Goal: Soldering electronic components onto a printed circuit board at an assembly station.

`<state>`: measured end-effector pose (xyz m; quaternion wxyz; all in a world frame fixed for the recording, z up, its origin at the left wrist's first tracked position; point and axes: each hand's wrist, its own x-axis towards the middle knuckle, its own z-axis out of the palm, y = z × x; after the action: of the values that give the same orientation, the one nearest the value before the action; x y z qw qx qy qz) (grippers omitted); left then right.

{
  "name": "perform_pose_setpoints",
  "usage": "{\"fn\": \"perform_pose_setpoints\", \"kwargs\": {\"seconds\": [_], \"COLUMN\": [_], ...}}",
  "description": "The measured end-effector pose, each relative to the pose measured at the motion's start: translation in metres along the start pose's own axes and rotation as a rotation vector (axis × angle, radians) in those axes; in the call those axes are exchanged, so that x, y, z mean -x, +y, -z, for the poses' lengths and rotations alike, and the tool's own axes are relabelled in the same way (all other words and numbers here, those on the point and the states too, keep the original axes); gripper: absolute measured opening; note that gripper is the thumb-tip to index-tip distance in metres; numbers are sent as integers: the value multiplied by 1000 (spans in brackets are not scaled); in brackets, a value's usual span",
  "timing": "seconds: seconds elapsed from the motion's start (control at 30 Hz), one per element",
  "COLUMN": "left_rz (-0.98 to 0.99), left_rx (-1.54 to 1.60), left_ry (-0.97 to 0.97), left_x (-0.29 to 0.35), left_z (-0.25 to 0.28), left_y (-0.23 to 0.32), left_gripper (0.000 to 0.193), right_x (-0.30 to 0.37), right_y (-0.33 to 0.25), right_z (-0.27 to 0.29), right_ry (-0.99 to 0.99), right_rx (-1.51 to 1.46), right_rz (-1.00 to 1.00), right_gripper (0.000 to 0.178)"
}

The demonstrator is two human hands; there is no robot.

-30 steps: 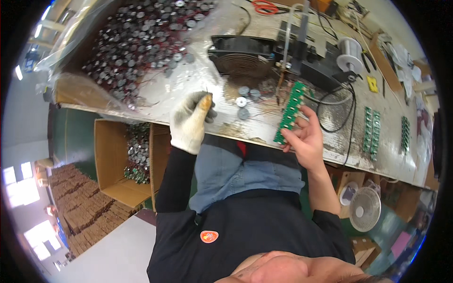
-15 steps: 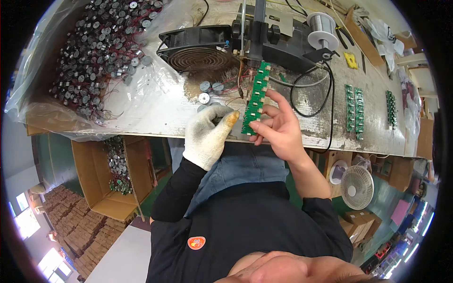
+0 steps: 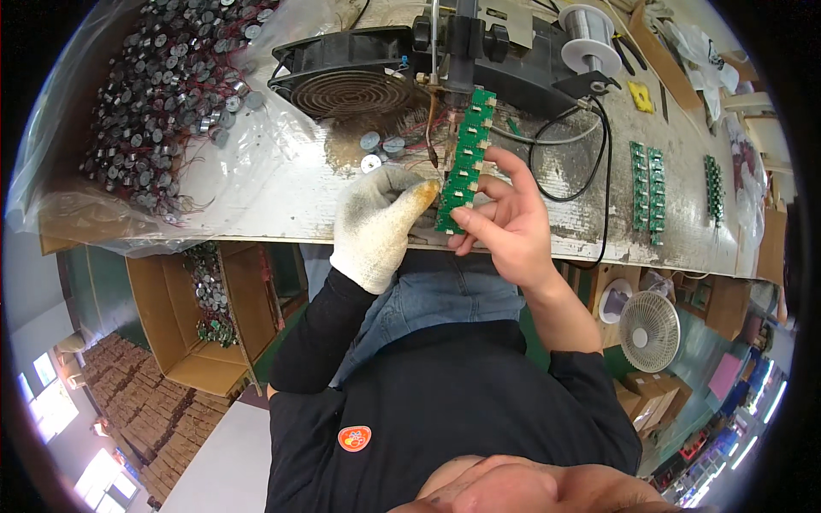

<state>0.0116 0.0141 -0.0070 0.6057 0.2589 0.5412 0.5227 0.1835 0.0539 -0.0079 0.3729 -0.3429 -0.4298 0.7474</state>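
A long green circuit board strip (image 3: 467, 162) stands slanted before me, its far end close to the black soldering stand (image 3: 463, 51). My bare right hand (image 3: 511, 218) grips its near end between thumb and fingers. My left hand (image 3: 376, 214), in a whitish glove with a brown-stained thumb tip, is closed with thumb against fingers beside the board's left edge. What its fingertips hold, if anything, is hidden. A thin soldering tip (image 3: 434, 154) points down just left of the board. A few round buzzer-like discs with red wires (image 3: 369, 141) lie beyond my left hand.
A heap of wired discs (image 3: 162, 103) lies on plastic at the left. A black fan (image 3: 351, 77) and a solder wire spool (image 3: 590, 41) stand at the back. More green boards (image 3: 647, 192) lie at the right. A cardboard box (image 3: 184, 316) sits below the bench edge.
The whole view has shifted slightly. My right hand still holds the board, and my left hand stays closed beside it, its thumb tip now nearer the board's edge.
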Motion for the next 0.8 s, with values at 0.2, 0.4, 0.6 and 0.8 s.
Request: {"fn": "perform_pose_setpoints", "kwargs": {"seconds": [0.2,0.4,0.6,0.8], "left_rz": [-17,-12,5,-4], "left_rx": [-58,-6,9,-4], "left_ry": [-4,25,5,34], "left_x": [-2,2,-1,3], "left_z": [3,-5,1,-4], "left_y": [-1,8,-2,2], "left_gripper": [20,18,18,17], "right_x": [-1,0,0,2], "right_y": [0,-5,2,1], "right_z": [-1,-2,0,0], "right_ry": [-1,-16,-1,1], "right_rx": [-9,-1,15,16], "right_rz": [-6,19,7,2], "right_gripper": [64,65,64,65]}}
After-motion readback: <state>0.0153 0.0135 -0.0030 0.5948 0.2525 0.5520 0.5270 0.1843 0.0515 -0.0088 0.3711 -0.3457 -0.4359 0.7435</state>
